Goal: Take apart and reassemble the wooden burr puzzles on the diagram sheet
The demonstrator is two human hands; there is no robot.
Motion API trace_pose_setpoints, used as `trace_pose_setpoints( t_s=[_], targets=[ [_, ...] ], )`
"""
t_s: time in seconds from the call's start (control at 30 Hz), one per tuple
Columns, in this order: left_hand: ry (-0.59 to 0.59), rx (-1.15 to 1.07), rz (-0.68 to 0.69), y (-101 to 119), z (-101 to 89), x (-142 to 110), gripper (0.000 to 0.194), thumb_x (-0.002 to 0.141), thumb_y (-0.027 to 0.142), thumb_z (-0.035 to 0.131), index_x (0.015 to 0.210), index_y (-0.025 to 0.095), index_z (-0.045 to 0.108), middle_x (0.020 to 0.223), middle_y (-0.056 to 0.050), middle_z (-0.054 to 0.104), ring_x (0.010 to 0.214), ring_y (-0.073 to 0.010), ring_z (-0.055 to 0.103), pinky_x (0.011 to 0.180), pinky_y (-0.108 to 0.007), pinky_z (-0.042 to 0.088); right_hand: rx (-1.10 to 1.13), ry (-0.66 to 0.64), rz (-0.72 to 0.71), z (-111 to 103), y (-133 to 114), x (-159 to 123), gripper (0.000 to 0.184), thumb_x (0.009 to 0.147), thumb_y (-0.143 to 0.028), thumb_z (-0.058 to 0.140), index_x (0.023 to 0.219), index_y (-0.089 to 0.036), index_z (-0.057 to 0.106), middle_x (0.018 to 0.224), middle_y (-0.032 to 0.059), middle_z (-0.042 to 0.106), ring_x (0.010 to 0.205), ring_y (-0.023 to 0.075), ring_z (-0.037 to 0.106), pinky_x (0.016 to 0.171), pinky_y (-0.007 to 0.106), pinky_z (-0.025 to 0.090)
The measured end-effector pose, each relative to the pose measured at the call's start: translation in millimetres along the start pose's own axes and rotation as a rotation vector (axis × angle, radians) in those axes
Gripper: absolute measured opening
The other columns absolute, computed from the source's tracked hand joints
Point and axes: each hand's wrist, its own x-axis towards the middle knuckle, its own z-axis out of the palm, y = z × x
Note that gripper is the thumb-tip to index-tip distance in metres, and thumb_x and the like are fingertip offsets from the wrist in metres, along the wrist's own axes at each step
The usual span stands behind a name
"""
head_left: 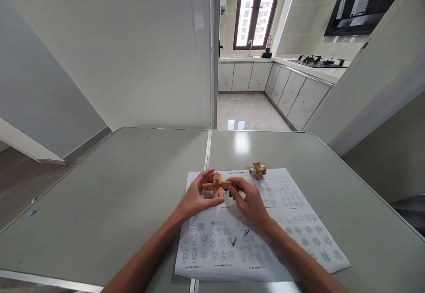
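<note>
A wooden interlocking puzzle (217,185), cross-shaped, sits between both my hands just above a printed instruction sheet (292,231). My left hand (196,199) grips its left side with curled fingers. My right hand (249,200) pinches its right side. A second, smaller wooden puzzle (257,170) rests on the sheet's far edge, a little beyond my right hand and untouched.
The sheet lies on a grey folding table (99,204) with a seam down its middle. A small teal speck (32,213) lies near the table's left edge. Beyond the table stand a white wall and an open doorway into a kitchen with counters (299,94).
</note>
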Motion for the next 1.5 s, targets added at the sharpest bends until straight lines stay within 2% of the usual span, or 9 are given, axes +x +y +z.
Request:
trace_pose_setpoints(
  t_s=[0.43,0.6,0.7,0.83,0.9,1.0,1.13,1.37,1.5],
  targets=[
    [0.029,0.1,0.086,7.0,5.8,-5.6,0.085,0.067,0.034,0.095,0.14,0.027,0.051,0.139,-0.011,0.063,0.131,-0.0324,0.061,0.114,-0.05,0.049,-0.069,0.035,-0.007,1.6,3.9,-1.6,0.021,0.104,-0.042,0.055,0.108,-0.023,0.065,0.091,0.0061,0.074,0.073,0.0208,0.069,0.07,0.035,0.057],
    [0.151,0.222,0.194,7.0,10.0,-7.8,0.085,0.066,0.036,0.095,0.138,0.028,0.051,0.139,-0.01,0.062,0.124,-0.0309,0.065,0.108,-0.049,0.053,0.199,-0.02,0.217,2.4,5.0,0.5,0.033,0.1,-0.053,0.061,0.115,-0.025,0.057,0.093,0.0037,0.071,0.062,0.0171,0.064,0.058,0.032,0.054],
    [0.217,0.317,0.286,6.7,10.5,-7.8,0.085,0.066,0.037,0.096,0.139,0.028,0.051,0.139,-0.009,0.061,0.125,-0.0307,0.064,0.109,-0.049,0.052,0.384,-0.131,0.373,2.9,0.3,2.7,0.046,0.095,-0.063,0.062,0.117,-0.023,0.057,0.097,0.0054,0.072,0.058,0.0152,0.062,0.054,0.031,0.054],
    [0.208,0.389,0.373,5.9,9.9,-9.1,0.087,0.07,0.038,0.094,0.142,0.029,0.047,0.14,-0.01,0.061,0.128,-0.0311,0.062,0.109,-0.048,0.052,0.498,-0.252,0.457,2.3,-7.9,3.2,0.058,0.091,-0.07,0.064,0.127,-0.024,0.058,0.114,0.0085,0.071,0.067,0.0156,0.068,0.071,0.036,0.06],
    [0.191,0.401,0.407,5.2,10.3,-10.2,0.088,0.07,0.038,0.094,0.143,0.029,0.046,0.142,-0.01,0.059,0.131,-0.0314,0.06,0.11,-0.049,0.051,0.521,-0.249,0.462,1.6,-10.1,2.9,0.068,0.088,-0.072,0.067,0.136,-0.026,0.053,0.124,0.0107,0.07,0.087,0.0217,0.073,0.081,0.039,0.061],
    [0.133,0.417,0.439,4.6,11.8,-11.9,0.089,0.072,0.035,0.093,0.145,0.029,0.043,0.145,-0.011,0.057,0.134,-0.0317,0.058,0.112,-0.049,0.051,0.548,-0.254,0.495,0.3,-11.6,2.6,0.078,0.084,-0.074,0.071,0.142,-0.026,0.049,0.126,0.0137,0.07,0.113,0.0304,0.071,0.086,0.042,0.06],
    [0.047,0.438,0.468,4.2,13.4,-13.1,0.091,0.073,0.031,0.092,0.148,0.03,0.04,0.148,-0.012,0.056,0.136,-0.0317,0.057,0.11,-0.047,0.053,0.577,-0.284,0.54,-2.1,-12.7,2.1,0.073,0.087,-0.068,0.072,0.141,-0.024,0.051,0.117,0.0138,0.075,0.109,0.0325,0.074,0.092,0.048,0.058],
    [0.012,0.483,0.501,3.4,14.2,-13.1,0.091,0.076,0.035,0.09,0.151,0.031,0.038,0.146,-0.012,0.058,0.136,-0.0318,0.058,0.109,-0.048,0.055,0.568,-0.287,0.525,-5.0,-8.4,-1.0,0.067,0.089,-0.058,0.075,0.143,-0.025,0.051,0.117,0.0126,0.076,0.114,0.0338,0.073,0.098,0.051,0.056],
    [0.027,0.479,0.514,3.3,14.8,-12.4,0.089,0.076,0.034,0.09,0.149,0.03,0.041,0.144,-0.012,0.059,0.135,-0.0319,0.059,0.109,-0.049,0.055,0.538,-0.245,0.511,-5.5,-4.0,0.1,0.065,0.086,-0.057,0.078,0.137,-0.023,0.056,0.109,0.0118,0.078,0.106,0.0329,0.075,0.097,0.05,0.056]
  ],
)
